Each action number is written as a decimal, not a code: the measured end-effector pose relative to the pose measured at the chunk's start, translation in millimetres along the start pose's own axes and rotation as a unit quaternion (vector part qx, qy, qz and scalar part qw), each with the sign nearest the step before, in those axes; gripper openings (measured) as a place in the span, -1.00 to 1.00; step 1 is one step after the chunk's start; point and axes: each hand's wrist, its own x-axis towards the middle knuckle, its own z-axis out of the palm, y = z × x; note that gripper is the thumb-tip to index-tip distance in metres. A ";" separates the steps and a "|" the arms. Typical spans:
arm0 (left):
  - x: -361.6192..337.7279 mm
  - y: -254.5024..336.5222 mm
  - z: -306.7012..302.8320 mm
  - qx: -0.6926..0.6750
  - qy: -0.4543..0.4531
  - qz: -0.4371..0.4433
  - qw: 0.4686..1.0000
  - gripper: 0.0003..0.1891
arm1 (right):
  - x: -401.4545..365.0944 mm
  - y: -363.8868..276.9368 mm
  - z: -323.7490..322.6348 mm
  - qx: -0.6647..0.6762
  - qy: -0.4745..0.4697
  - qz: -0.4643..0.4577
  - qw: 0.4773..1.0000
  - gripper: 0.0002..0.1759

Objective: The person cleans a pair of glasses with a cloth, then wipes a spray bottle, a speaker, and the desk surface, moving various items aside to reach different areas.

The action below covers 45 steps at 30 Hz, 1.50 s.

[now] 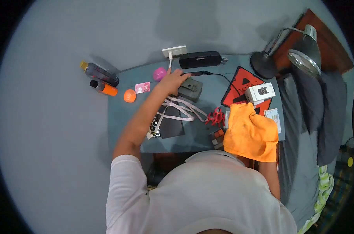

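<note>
My left hand [172, 80] reaches across the blue-grey desk [122, 117] to its far edge. Its fingertips touch a thin black cable [198, 73] in front of a black speaker [200, 59]. Whether the fingers pinch the cable is unclear. A dark grey box [191, 89] lies just right of the hand, and a pink ball [159, 73] just left of it. An orange cloth [249, 132] covers my right hand at the near right of the desk. Only my right forearm [270, 177] shows below it.
White straps [183, 108], a black notebook [171, 125], a red figure [215, 116] and a puzzle cube [217, 137] lie mid-desk. At left sit two bottles [100, 74], an orange ball [129, 95] and a pink card [142, 87]. A desk lamp [304, 50] stands far right, a white box [259, 93] below it.
</note>
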 end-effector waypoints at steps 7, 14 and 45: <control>37.3 -35.2 16.3 -0.094 -0.048 0.097 0.990 -0.08 | -7.2 4.3 -15.1 0.021 0.018 -0.004 1.000 -0.66; 65.9 -34.8 -8.8 -0.298 -0.210 -0.057 0.929 -0.14 | -7.8 10.6 -15.6 0.023 0.011 -0.012 1.000 -0.66; -47.6 69.7 -51.5 -0.716 -0.062 -0.196 0.667 -0.44 | 49.0 91.8 114.1 -0.666 -0.175 -0.460 0.560 -0.33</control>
